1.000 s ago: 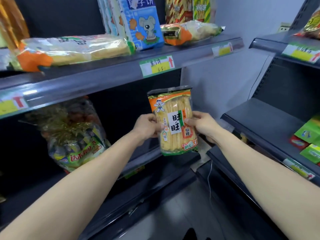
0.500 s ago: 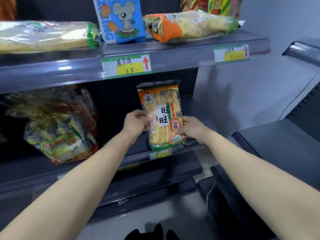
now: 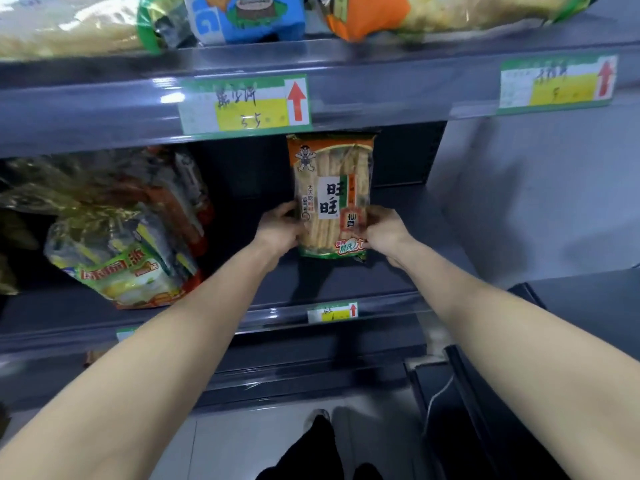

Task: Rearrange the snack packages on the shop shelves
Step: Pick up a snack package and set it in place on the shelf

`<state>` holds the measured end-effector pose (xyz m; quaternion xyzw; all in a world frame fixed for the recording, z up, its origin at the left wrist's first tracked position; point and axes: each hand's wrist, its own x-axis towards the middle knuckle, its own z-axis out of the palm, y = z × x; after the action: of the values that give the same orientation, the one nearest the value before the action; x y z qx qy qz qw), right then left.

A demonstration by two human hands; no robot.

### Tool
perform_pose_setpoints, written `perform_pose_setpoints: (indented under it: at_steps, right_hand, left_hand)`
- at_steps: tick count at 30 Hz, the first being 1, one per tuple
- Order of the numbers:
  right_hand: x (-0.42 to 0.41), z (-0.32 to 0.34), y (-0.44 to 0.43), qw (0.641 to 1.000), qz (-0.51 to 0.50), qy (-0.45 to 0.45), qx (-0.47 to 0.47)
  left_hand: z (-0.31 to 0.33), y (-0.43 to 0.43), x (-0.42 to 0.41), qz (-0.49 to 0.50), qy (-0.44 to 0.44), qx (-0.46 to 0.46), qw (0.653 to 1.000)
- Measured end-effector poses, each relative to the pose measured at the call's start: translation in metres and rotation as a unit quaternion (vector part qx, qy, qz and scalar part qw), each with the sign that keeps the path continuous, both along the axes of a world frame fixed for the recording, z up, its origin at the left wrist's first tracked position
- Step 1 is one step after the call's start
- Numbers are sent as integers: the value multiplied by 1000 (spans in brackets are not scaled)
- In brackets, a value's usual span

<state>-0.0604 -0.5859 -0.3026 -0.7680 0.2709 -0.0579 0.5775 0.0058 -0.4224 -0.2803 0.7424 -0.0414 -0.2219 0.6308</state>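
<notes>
The left hand (image 3: 280,228) and right hand (image 3: 384,230) pinch the lower sides of the rice cracker pack (image 3: 332,188), upright toward the back of the middle shelf (image 3: 346,285), near its right end. Released unsupported, this tall, slim pack could topple forward off the front edge.

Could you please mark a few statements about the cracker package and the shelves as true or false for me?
1. The left hand and the right hand grip the cracker package by its two sides. True.
2. The cracker package lies flat on its face. False: it is held upright, under the upper shelf.
3. A large snack bag sits to its left on the same shelf level. True.
4. The price label above the package bears a green arrow pointing down. False: the arrow is red and points up.
</notes>
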Motion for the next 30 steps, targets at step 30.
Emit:
perform_pose_setpoints:
  at_steps: [30]
  right_hand:
    - [109,-38,-9,995,-16,-94,-7]
  left_hand:
    - [-51,-28,111,9,-124,38,991]
